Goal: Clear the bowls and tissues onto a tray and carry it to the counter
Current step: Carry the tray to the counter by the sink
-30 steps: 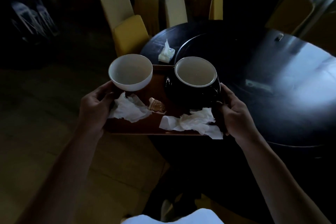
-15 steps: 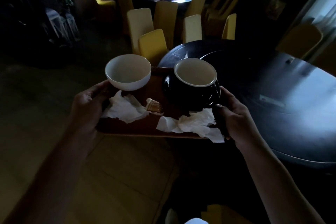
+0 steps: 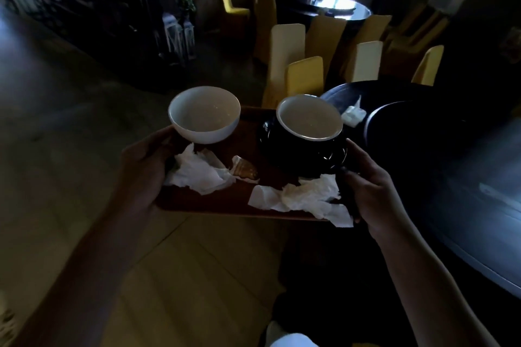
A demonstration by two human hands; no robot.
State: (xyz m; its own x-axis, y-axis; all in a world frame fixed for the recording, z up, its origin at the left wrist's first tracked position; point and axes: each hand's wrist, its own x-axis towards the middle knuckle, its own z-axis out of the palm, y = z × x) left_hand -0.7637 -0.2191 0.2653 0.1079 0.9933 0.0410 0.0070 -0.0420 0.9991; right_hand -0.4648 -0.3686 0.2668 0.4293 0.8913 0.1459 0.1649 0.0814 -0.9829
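I hold the tray (image 3: 225,200) up off the floor, one hand at each short end. My left hand (image 3: 143,166) is wrapped around the left edge, thumb on top; the fingers underneath are hidden by the tray itself. My right hand (image 3: 369,191) clasps the right edge the same way, and its fingertips disappear in shadow below the rim.

On the tray, the white bowl (image 3: 205,114) stands at the far left corner, upright. The black bowl (image 3: 308,127) stands at the far right; its dark outside melts into the gloom, so only the pale inside and rim read clearly. A crumpled tissue (image 3: 197,175) lies in front of the white bowl, touching my left hand. A second tissue (image 3: 304,197) lies in front of the black bowl and hangs over the near right corner. Between them sits a small brownish scrap (image 3: 244,169) I cannot identify.

To my right is the dark round table (image 3: 465,177), cut off by the frame, with one more tissue (image 3: 352,115) on it. Yellow chairs (image 3: 304,76) stand beyond.
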